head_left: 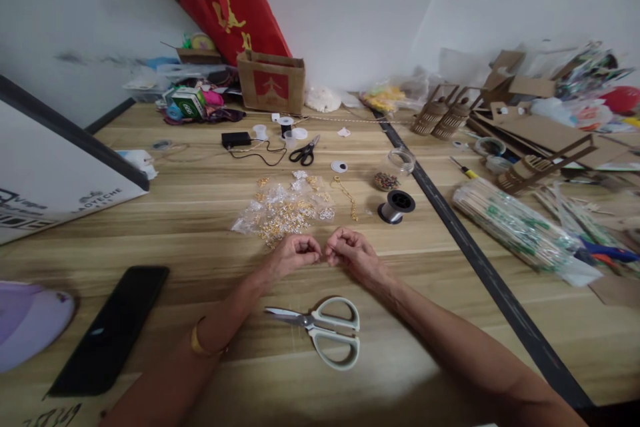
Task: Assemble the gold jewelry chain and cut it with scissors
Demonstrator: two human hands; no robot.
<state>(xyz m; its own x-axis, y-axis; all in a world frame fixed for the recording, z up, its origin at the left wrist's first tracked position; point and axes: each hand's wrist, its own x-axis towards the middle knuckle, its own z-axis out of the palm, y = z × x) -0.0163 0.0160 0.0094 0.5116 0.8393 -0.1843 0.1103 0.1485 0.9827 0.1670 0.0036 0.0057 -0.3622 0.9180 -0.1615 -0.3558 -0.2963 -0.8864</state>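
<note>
My left hand [295, 255] and my right hand [350, 250] rest on the wooden table [200, 227], fingertips pinched together and meeting at the middle. Whatever they pinch is too small to make out. Just beyond them lies a pile of small clear bags with gold trinkets [285, 210] and a gold chain [347, 197]. Pale-handled scissors [325, 330] lie between my forearms, near the front. A gold bangle [197, 341] is on my left wrist.
A spool of clear thread [396, 206] and a jar of beads [393, 170] stand right of the bags. Black scissors [304, 152] lie farther back. A black phone [113, 327] lies front left beside a purple plate [30, 323]. Skewers and cardboard pieces [520, 230] crowd the right.
</note>
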